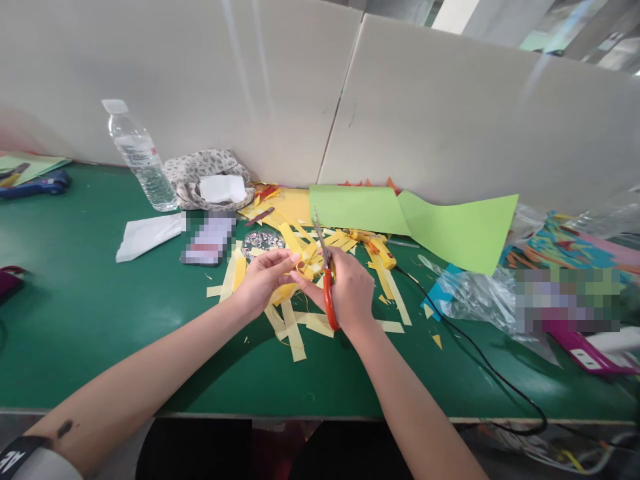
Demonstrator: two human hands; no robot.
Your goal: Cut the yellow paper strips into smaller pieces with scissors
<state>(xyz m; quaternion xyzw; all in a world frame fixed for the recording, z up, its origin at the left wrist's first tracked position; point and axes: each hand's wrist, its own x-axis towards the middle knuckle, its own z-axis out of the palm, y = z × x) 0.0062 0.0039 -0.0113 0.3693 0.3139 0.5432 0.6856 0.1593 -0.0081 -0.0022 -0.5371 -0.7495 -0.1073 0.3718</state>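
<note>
My left hand (263, 279) is closed, its thumb and fingers pinching a piece of yellow paper (301, 264) over the middle of the table. Orange-handled scissors (329, 299) sit in my right hand (354, 288), blades pointing up and away from me. The thumb of that hand reaches across to the same paper, close to my left fingertips. Beneath both hands lies a loose heap of pale yellow paper strips (295, 337). A round clear dish of small sequin-like bits (261, 241) stands just beyond my left hand. Part of the held paper is hidden by my fingers.
Behind the heap are green paper sheets (357, 208) against a partition. A yellow glue gun (384, 255) trails a black cord (470, 350) rightward. To the left stand a water bottle (143, 160), a patterned cloth pouch (193, 177) and a phone (209, 239). Plastic wrapping (480, 300) lies right.
</note>
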